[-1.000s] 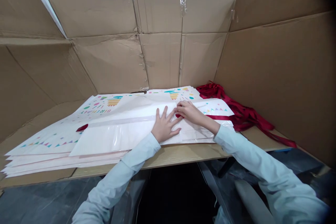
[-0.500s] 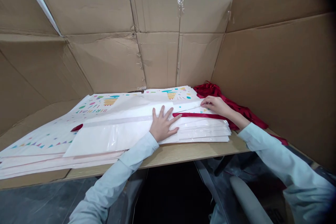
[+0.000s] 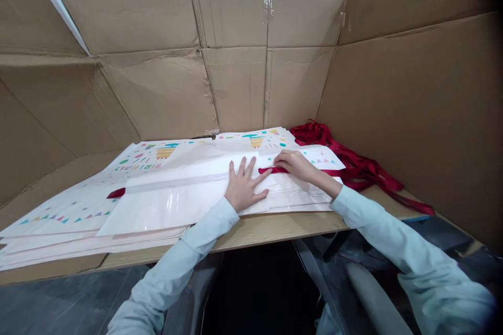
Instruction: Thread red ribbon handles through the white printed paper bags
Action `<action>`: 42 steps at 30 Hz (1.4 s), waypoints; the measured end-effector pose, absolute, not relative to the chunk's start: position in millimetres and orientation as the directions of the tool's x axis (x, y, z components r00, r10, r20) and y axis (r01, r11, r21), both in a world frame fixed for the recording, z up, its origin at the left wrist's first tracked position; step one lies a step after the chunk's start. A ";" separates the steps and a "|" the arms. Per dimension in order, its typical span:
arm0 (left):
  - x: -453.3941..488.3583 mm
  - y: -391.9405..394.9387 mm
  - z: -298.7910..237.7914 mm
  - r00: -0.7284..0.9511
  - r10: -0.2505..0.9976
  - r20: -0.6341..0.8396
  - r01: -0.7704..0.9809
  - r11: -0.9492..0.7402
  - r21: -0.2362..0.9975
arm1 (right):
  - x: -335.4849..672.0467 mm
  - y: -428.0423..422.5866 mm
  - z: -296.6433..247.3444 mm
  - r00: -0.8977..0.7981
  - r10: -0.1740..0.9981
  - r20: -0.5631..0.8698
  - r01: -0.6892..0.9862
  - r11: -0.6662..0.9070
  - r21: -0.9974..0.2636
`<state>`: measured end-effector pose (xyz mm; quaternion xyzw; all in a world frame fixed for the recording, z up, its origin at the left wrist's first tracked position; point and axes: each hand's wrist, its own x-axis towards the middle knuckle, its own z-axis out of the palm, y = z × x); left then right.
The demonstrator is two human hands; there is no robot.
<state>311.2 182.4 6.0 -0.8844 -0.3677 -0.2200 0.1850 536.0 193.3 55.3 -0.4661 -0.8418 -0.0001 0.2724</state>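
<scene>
My left hand (image 3: 246,188) lies flat with spread fingers on a white plastic-looking sheet or bag (image 3: 184,199). Its thumb side meets the end of a dark red ribbon (image 3: 334,172), which runs rightward across the white stack. My right hand (image 3: 294,164) is closed in a pinch just above that ribbon, its fingertips pointing left. What lies between those fingertips is too small to make out. Under the right hand is a white bag (image 3: 320,154) printed with small coloured triangles. A short red piece of ribbon (image 3: 117,193) shows at the left edge of the white sheet.
Printed birthday bags (image 3: 78,204) are stacked on the left of the table (image 3: 283,222). A heap of red ribbons (image 3: 314,132) lies at the back right, with strands trailing to the front. Cardboard walls (image 3: 236,84) enclose the back and sides.
My right hand has moved left along the ribbon, away from the white flap it pinched. That flap now lies flat, its printed triangles showing. My left hand has stayed in place.
</scene>
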 end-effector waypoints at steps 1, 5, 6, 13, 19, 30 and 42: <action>311.3 182.5 6.0 0.632 0.569 0.526 0.732 -0.662 -0.163 | 524.7 194.7 54.1 -0.418 0.785 0.457 0.778 0.569 -0.266; 312.0 183.5 5.9 0.629 0.580 0.518 0.737 -0.658 -0.157 | 494.1 198.0 51.0 -0.376 0.811 0.449 0.731 0.557 -0.394; 312.2 183.8 5.9 0.630 0.581 0.516 0.736 -0.658 -0.158 | 491.1 198.1 50.6 -0.366 0.818 0.443 0.718 0.551 -0.425; 315.1 184.7 6.2 0.633 0.574 0.520 0.729 -0.668 -0.150 | 503.8 192.8 51.4 -0.290 0.843 0.453 0.696 0.511 -0.505; 333.2 185.6 13.4 0.650 0.569 0.504 0.698 -0.709 -0.100 | 514.8 172.4 43.0 -0.165 0.702 0.693 0.791 0.514 -0.333; 328.4 204.1 39.5 0.382 0.678 0.628 0.432 -0.732 0.527 | 500.4 148.9 -7.1 -0.135 0.555 0.821 0.881 0.446 -0.156; 88.2 177.4 53.4 -0.604 0.694 -0.392 -0.646 -0.138 0.751 | 479.9 160.0 -6.1 -0.072 0.744 0.665 0.987 0.148 -0.059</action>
